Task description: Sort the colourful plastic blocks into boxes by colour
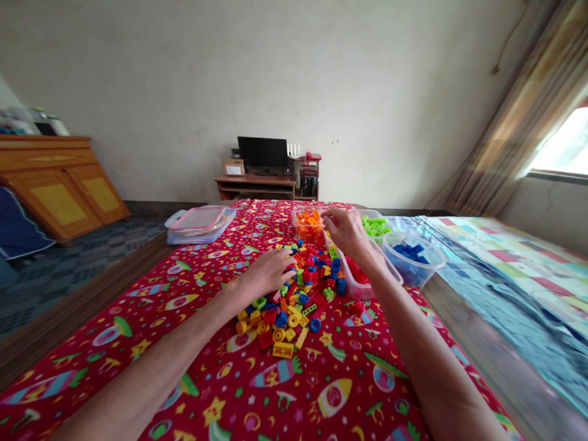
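- Left hand: our left hand point(269, 272) lies palm down on the near-left edge of the pile of blocks point(298, 294). The fingers are curled into the bricks, maybe to rake through them. We honestly can't tell whether they're pinching one or just resting there.
- Right hand: our right hand point(345, 231) hangs above the far end of the pile, just in front of the orange tub point(297, 228) and beside the green tub point(383, 215). The fingertips look drawn together, but the back of the hand hides them. We can't tell if there's a brick in there or nothing.
- Pile: it's a loose, mixed heap of yellow, blue, red and a bit of green, sitting mid-table on the rocket tablecloth point(275, 392) between our two arms.
- Tubs: each holds one colour only. The red tub point(349, 283) sits right under our right forearm, touching the pile. The blue bowl point(436, 262) is further right by the table edge. They're all crowded round the far-right side of the heap, which looks like it keeps them in easy reach.
- Lids: the lids point(199, 222) are stacked at the far left, well apart from the pile, so the tubs are open on top.
- Background: there's a desk with a monitor point(263, 155) against the back wall, and a wooden cabinet point(59, 184) on the left.
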A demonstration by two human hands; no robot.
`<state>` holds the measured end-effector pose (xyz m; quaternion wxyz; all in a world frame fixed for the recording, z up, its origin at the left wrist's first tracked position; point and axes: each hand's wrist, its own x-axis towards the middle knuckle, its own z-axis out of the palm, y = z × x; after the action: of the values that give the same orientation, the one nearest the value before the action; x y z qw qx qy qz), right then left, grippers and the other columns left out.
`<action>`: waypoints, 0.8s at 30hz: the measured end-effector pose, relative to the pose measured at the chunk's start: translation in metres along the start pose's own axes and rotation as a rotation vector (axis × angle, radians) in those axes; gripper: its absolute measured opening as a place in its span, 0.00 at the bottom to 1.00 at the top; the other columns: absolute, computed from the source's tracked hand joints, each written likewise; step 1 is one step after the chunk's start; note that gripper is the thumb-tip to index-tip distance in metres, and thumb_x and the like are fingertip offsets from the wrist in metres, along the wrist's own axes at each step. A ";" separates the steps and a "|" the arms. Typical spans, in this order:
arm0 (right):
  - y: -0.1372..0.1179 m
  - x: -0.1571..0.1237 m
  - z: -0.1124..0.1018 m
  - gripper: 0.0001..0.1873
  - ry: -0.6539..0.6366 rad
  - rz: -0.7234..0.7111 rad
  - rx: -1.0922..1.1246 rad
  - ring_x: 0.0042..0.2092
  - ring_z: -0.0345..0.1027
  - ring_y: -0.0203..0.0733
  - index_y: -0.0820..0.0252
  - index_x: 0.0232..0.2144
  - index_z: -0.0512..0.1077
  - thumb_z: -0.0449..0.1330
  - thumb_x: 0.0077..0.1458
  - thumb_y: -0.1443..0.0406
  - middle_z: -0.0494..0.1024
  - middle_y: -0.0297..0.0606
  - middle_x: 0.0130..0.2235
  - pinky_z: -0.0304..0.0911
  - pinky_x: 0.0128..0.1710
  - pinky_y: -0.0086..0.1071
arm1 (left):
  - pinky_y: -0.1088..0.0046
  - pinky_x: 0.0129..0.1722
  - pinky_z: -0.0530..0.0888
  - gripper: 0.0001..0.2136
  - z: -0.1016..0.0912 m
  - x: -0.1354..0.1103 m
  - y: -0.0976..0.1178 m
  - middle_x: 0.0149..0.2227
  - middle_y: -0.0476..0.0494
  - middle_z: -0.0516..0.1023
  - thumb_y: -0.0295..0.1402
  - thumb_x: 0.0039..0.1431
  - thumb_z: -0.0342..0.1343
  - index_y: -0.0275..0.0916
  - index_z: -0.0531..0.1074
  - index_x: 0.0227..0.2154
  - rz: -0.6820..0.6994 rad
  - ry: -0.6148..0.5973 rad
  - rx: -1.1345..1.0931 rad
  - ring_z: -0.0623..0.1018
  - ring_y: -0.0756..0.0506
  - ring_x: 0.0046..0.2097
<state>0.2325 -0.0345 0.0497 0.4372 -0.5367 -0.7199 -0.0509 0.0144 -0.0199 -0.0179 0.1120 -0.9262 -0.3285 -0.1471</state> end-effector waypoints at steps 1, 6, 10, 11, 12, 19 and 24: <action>0.000 0.000 0.001 0.13 -0.003 0.001 0.005 0.36 0.75 0.40 0.61 0.39 0.77 0.53 0.57 0.67 0.80 0.41 0.31 0.64 0.37 0.30 | 0.64 0.50 0.71 0.08 0.001 0.000 -0.005 0.43 0.41 0.74 0.34 0.62 0.50 0.38 0.72 0.37 -0.006 0.031 -0.029 0.74 0.42 0.47; 0.001 0.001 0.001 0.13 0.003 0.002 0.019 0.36 0.76 0.40 0.61 0.39 0.76 0.53 0.57 0.67 0.81 0.41 0.32 0.65 0.38 0.30 | 0.64 0.57 0.66 0.14 -0.001 0.002 0.020 0.48 0.41 0.74 0.37 0.67 0.43 0.38 0.70 0.46 0.125 0.204 -0.176 0.70 0.44 0.55; 0.002 0.001 0.000 0.13 -0.004 0.000 0.027 0.36 0.76 0.41 0.61 0.39 0.76 0.53 0.57 0.68 0.81 0.41 0.32 0.65 0.38 0.30 | 0.61 0.62 0.59 0.14 -0.001 -0.002 0.087 0.56 0.42 0.70 0.37 0.67 0.43 0.41 0.68 0.50 0.386 0.128 -0.185 0.64 0.44 0.60; 0.002 0.001 0.000 0.14 -0.005 -0.002 0.030 0.36 0.76 0.41 0.60 0.39 0.76 0.53 0.56 0.68 0.81 0.40 0.32 0.65 0.37 0.30 | 0.60 0.63 0.56 0.15 0.000 -0.004 0.101 0.58 0.44 0.68 0.37 0.67 0.43 0.44 0.66 0.53 0.467 0.088 -0.173 0.61 0.43 0.63; 0.002 0.001 0.000 0.13 -0.005 -0.004 0.034 0.36 0.76 0.41 0.60 0.39 0.76 0.53 0.56 0.68 0.81 0.40 0.32 0.65 0.37 0.30 | 0.59 0.64 0.54 0.16 0.002 -0.006 0.113 0.60 0.45 0.66 0.39 0.67 0.44 0.45 0.65 0.55 0.505 0.052 -0.163 0.58 0.43 0.64; -0.001 0.002 -0.005 0.13 0.025 0.017 0.056 0.35 0.76 0.40 0.61 0.39 0.77 0.53 0.56 0.67 0.81 0.40 0.30 0.66 0.37 0.29 | 0.57 0.63 0.54 0.15 0.015 -0.001 0.129 0.56 0.45 0.70 0.36 0.67 0.44 0.44 0.65 0.54 0.522 -0.035 -0.066 0.61 0.43 0.62; 0.008 0.006 -0.018 0.15 0.092 0.055 0.096 0.35 0.76 0.40 0.61 0.39 0.77 0.51 0.55 0.67 0.81 0.39 0.31 0.66 0.36 0.30 | 0.59 0.62 0.56 0.12 0.018 0.001 0.113 0.46 0.44 0.75 0.32 0.64 0.48 0.40 0.68 0.48 0.417 -0.023 0.007 0.69 0.44 0.54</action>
<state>0.2489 -0.0364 0.0614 0.4965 -0.5317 -0.6855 -0.0288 0.0908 -0.0998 -0.0466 0.1396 -0.9754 -0.1314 -0.1090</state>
